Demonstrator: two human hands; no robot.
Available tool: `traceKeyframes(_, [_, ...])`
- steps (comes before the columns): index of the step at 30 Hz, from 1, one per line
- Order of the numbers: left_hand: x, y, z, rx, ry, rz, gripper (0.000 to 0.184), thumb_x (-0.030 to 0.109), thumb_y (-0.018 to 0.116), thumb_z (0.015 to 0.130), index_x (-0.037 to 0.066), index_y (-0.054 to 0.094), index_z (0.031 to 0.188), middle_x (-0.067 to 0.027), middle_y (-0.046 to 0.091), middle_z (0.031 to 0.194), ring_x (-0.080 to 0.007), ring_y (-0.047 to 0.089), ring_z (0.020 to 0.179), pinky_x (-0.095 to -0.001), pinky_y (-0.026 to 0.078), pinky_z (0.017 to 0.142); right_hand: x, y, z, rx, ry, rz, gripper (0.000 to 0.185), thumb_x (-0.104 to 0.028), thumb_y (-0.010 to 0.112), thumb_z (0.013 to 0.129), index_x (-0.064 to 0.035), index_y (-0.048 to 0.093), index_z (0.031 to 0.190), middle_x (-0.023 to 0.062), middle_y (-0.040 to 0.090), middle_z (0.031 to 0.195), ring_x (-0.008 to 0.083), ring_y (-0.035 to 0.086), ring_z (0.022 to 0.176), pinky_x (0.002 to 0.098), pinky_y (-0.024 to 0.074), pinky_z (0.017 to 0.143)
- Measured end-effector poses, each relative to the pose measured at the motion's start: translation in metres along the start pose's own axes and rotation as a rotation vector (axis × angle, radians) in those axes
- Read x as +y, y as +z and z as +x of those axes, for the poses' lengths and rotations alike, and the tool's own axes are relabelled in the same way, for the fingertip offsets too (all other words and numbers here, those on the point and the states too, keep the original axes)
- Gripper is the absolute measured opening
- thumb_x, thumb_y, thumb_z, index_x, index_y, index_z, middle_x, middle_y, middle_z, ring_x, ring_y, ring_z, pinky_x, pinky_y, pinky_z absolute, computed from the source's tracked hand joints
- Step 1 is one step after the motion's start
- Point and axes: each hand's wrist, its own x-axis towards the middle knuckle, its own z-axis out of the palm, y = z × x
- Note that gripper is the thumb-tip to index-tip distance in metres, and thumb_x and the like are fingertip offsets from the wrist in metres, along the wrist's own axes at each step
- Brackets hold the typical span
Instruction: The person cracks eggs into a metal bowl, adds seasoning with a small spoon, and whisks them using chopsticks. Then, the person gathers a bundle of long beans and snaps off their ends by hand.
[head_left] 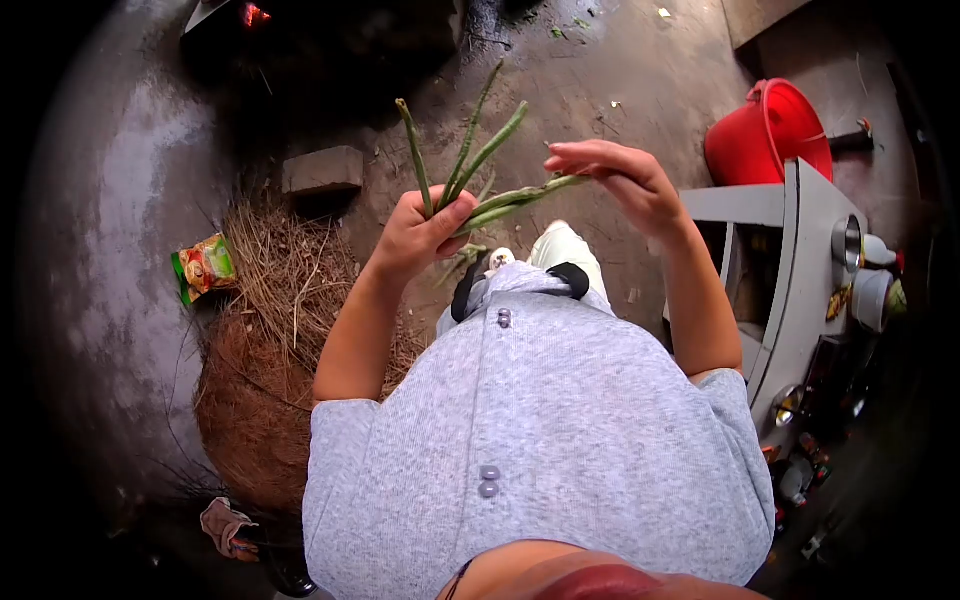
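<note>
My left hand [422, 232] is closed around several long green beans [482, 160]. Some of them stick up in a fan above the fist, while others reach out sideways to the right. At the far tips of those sideways beans is my right hand [640, 188], its fingers stretched out and the thumb below. The bean tips meet or pass just behind its fingers; whether they touch I cannot tell. Both hands are held in front of my body, over the floor.
Dry twigs and brown straw [255, 400] lie at left beside a green-and-red packet [205, 266]. A brick-like block [322, 170] sits behind them, near a fire [255, 14]. At right stand a red bucket [735, 140] and a white shelf unit [800, 270] with bowls.
</note>
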Motion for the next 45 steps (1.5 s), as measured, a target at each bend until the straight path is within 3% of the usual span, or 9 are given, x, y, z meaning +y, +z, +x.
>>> traceKeyframes(6, [0.019,-0.054,0.092,0.104,-0.021,-0.144,0.021,0.022,0.046,0.089,0.004,0.051,0.08,0.0036,0.036,0.051,-0.0035,0.03,0.04,-0.019,0.022,0.037,0.043,-0.061,0.101,-0.052,0.125,0.319,0.029,-0.003,0.044,0.085,0.0014,0.05,0.113,0.0094,0.058,0.098,0.0133,0.057,0.087,0.0255,0.0465,0.076])
traceKeyframes(14, [0.087,-0.096,0.229,0.294,-0.005,-0.199,0.022,0.025,0.047,0.088,0.008,0.048,0.074,0.004,0.038,0.051,-0.0024,0.03,0.041,-0.0175,0.022,0.037,0.048,-0.161,0.247,-0.283,-0.062,-0.298,0.022,0.001,0.053,0.079,-0.0017,0.057,0.101,0.0078,0.054,0.08,0.0151,0.054,0.069,0.0286,0.043,0.06])
traceKeyframes(17, [0.106,-0.11,0.268,0.345,-0.015,-0.191,0.022,0.024,0.047,0.088,0.009,0.047,0.072,0.0045,0.038,0.051,-0.0022,0.031,0.042,-0.0172,0.022,0.037,0.054,-0.185,0.29,-0.204,-0.22,-0.629,0.017,-0.002,0.052,0.079,-0.0025,0.053,0.096,0.011,0.051,0.08,0.027,0.052,0.071,0.0314,0.0435,0.062])
traceKeyframes(24, [0.128,-0.159,0.355,0.493,0.026,-0.247,0.017,0.021,0.05,0.087,0.007,0.049,0.078,0.0046,0.034,0.051,-0.0037,0.032,0.043,-0.0183,0.023,0.037,0.098,-0.217,0.381,0.054,-0.321,-0.971,0.015,-0.002,0.051,0.077,-0.0019,0.05,0.092,0.0111,0.052,0.079,0.0296,0.053,0.069,0.0344,0.0442,0.06])
traceKeyframes(28, [0.152,-0.194,0.396,0.525,0.054,-0.189,0.018,0.021,0.05,0.087,0.007,0.049,0.075,0.0044,0.035,0.051,-0.0036,0.032,0.042,-0.0181,0.023,0.037,0.119,-0.219,0.432,0.276,-0.285,-0.766,0.013,-0.003,0.051,0.079,0.0002,0.05,0.092,0.013,0.053,0.076,0.0279,0.055,0.069,0.033,0.0444,0.06])
traceKeyframes(32, [0.176,-0.229,0.428,0.48,0.085,-0.119,0.018,0.02,0.05,0.087,0.006,0.05,0.075,0.0041,0.037,0.052,-0.003,0.032,0.042,-0.018,0.023,0.037,0.121,-0.22,0.48,0.44,0.104,-0.287,0.014,-0.011,0.047,0.085,0.0007,0.051,0.092,0.008,0.053,0.069,0.0153,0.056,0.059,0.0283,0.0459,0.056])
traceKeyframes(35, [0.192,-0.251,0.438,0.456,0.091,-0.04,0.015,0.014,0.052,0.085,0.001,0.055,0.078,0.0053,0.04,0.054,-0.0016,0.034,0.045,-0.0181,0.026,0.04,0.145,-0.275,0.515,0.666,0.17,0.652,0.017,-0.017,0.044,0.088,-0.0017,0.051,0.092,0.0034,0.054,0.073,0.0117,0.055,0.06,0.0262,0.0506,0.061])
traceKeyframes(42, [0.213,-0.294,0.452,0.51,0.265,0.391,0.013,0.01,0.058,0.08,-0.002,0.056,0.078,0.0022,0.046,0.055,-0.0036,0.039,0.048,-0.0187,0.032,0.043,0.099,-0.284,0.556,0.501,0.266,0.611,0.012,-0.006,0.046,0.083,-0.0033,0.045,0.094,0.0033,0.051,0.073,0.011,0.052,0.062,0.026,0.0504,0.059])
traceKeyframes(45, [0.215,-0.303,0.458,0.505,0.347,0.608,0.013,0.009,0.061,0.078,-0.003,0.056,0.077,-0.0028,0.05,0.056,-0.0064,0.045,0.049,-0.0205,0.036,0.044,0.101,-0.276,0.57,0.287,0.322,0.722,0.025,-0.002,0.054,0.077,-0.0064,0.046,0.1,0.0004,0.046,0.07,0.0079,0.041,0.055,0.0188,0.0365,0.048])
